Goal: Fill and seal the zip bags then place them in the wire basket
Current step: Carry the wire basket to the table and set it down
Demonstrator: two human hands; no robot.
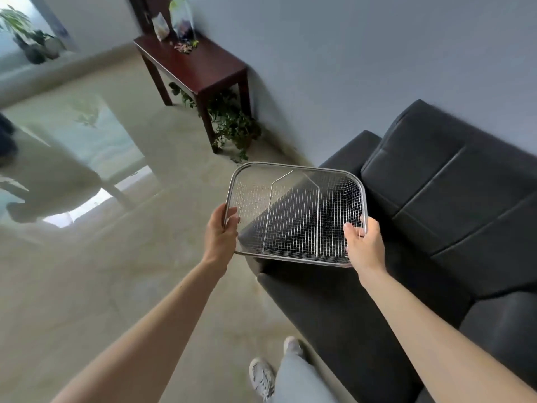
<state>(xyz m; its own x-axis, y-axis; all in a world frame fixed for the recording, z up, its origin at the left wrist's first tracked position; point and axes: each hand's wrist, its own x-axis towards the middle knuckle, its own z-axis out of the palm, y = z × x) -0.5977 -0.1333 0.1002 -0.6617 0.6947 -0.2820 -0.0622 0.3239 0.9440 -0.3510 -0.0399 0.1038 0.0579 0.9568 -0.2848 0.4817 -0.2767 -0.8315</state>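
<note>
I hold an empty steel wire basket (293, 170) in the air over the arm of a black sofa. My left hand (220, 234) grips its left rim and my right hand (363, 245) grips its near right corner. The basket is tilted, so its mesh bottom faces me. Far off, on a dark wooden side table (200, 71), stand two zip bags: a small one (160, 27) and a taller clear one (182, 21) with dark contents. Small loose items (184, 48) lie on the tabletop beside them.
The black sofa (436, 213) fills the right side against a pale wall. A leafy plant (232, 126) sits under the side table. The glossy floor (116, 271) stretches to the left. Another potted plant (32, 39) stands by the window. My legs and white shoes (263, 376) are below.
</note>
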